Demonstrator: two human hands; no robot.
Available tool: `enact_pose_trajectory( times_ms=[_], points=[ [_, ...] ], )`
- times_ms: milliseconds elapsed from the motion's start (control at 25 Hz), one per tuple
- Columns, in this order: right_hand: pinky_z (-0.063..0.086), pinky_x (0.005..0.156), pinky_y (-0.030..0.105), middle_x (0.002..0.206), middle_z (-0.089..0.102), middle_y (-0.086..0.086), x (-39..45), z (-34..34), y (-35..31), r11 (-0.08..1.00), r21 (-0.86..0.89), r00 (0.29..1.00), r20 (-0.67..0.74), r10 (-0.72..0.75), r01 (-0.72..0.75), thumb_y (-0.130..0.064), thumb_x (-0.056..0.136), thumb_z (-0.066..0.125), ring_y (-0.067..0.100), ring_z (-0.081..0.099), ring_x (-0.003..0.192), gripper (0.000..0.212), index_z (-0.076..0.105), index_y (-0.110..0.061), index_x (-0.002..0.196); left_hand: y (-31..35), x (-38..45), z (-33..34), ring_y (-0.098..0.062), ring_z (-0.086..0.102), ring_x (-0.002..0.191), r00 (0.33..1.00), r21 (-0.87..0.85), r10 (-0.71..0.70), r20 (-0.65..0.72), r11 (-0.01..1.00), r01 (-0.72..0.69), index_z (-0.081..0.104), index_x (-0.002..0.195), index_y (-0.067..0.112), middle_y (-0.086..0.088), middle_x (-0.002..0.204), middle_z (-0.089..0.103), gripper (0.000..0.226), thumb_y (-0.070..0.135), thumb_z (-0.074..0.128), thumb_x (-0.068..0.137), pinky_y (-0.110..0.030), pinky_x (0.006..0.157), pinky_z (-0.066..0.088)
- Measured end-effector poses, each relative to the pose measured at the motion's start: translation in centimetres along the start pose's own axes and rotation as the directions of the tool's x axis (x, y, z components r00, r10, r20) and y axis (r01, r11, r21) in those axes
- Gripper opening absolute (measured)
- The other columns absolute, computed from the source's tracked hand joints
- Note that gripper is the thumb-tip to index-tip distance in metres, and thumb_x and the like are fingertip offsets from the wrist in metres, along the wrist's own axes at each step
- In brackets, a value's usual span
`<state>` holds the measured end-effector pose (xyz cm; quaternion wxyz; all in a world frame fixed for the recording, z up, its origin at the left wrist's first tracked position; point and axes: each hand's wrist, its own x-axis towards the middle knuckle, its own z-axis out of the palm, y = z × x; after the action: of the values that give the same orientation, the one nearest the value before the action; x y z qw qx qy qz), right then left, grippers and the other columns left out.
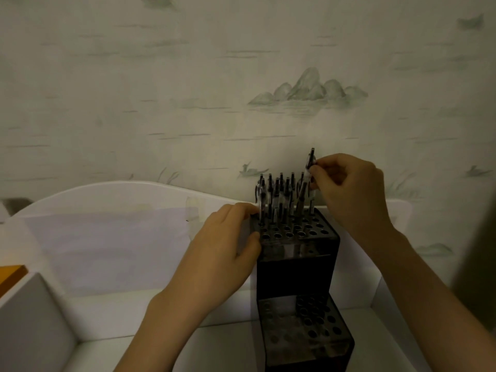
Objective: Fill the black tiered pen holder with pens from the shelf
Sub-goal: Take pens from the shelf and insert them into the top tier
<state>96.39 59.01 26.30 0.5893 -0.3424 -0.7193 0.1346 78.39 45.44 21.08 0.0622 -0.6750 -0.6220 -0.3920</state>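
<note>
From the head view, I take the black tiered pen holder (298, 253) as my landmark. It stands on a white shelf (112, 312) against a wall papered with pale painted hills. Its upper tier carries a cluster of pens (276, 194) upright in the back rows; the front rows of that tier and all of the lower tier, nearer me, show empty holes.

My left hand (228, 242) grips the holder's upper left edge, fingers curled over the top and thumb on its side, steadying it. My right hand (346, 183), above the holder's back right corner, pinches one pen (306, 183) near its upper end, its tip angled down towards a hole in the back rows. Whether the tip has entered, I cannot tell.

I judge the pen light, stiff and smooth, likely to swivel in a fingertip pinch, so holding nearer the middle would aim it better. The holder looks rigid but tall and narrow, probably easy to tip; the bracing grip at its top edge seems right.

At the holder's far left sits something orange (10, 277), partly cut off.
</note>
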Motion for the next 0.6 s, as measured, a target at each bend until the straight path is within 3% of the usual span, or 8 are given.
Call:
enact_pose_trajectory(
  times_ms=[160, 360, 520, 600],
  points=[
    [0.055, 0.068, 0.013, 0.074, 0.072, -0.003, -0.2, 1.1, 0.9, 0.999, -0.04, 0.995, 0.089, 0.034, -0.031, -0.018, 0.088, 0.07, 0.007, 0.069, 0.068, 0.008, 0.074, -0.013, 0.093, -0.2, -0.2, 0.0, 0.008, 0.044, 0.111, 1.0, 0.018, -0.012, -0.011, 1.0, 0.012, 0.043, 0.129, 0.04, 0.026, 0.119, 0.048, 0.037, 0.037, 0.051, 0.093, -0.001, 0.084, 0.032],
    [0.059, 0.069, 0.024, 0.071, 0.071, -0.004, -1.4, 1.7, 2.1, 0.992, -0.078, 0.969, 0.22, 0.115, -0.1, -0.017, 0.087, 0.072, 0.008, 0.069, 0.065, 0.004, 0.075, -0.015, 0.087, 0.0, -0.2, 0.5, 0.007, 0.045, 0.11, 1.0, 0.001, -0.023, -0.012, 1.0, 0.023, 0.044, 0.128, 0.039, 0.024, 0.118, 0.05, 0.037, 0.038, 0.049, 0.092, -0.001, 0.086, 0.034],
    [0.051, 0.063, 0.006, 0.069, 0.068, -0.011, -1.3, 1.3, 2.5, 0.991, -0.068, 0.964, 0.233, 0.126, -0.113, -0.021, 0.085, 0.074, 0.0, 0.067, 0.065, 0.01, 0.076, -0.016, 0.093, 0.4, 0.0, 0.9, 0.004, 0.047, 0.109, 0.999, -0.018, -0.037, -0.006, 0.999, 0.037, 0.045, 0.13, 0.036, 0.021, 0.117, 0.052, 0.037, 0.036, 0.05, 0.093, -0.013, 0.089, 0.04],
    [0.05, 0.064, 0.005, 0.075, 0.069, -0.01, -1.4, 0.9, 2.5, 0.992, -0.063, 0.965, 0.233, 0.121, -0.11, -0.024, 0.084, 0.075, -0.002, 0.066, 0.068, 0.018, 0.075, -0.016, 0.1, 0.7, -0.1, 1.0, 0.003, 0.048, 0.108, 0.999, -0.011, -0.048, -0.006, 0.999, 0.048, 0.044, 0.13, 0.035, 0.02, 0.117, 0.053, 0.037, 0.035, 0.052, 0.094, -0.016, 0.089, 0.042]
  ],
)
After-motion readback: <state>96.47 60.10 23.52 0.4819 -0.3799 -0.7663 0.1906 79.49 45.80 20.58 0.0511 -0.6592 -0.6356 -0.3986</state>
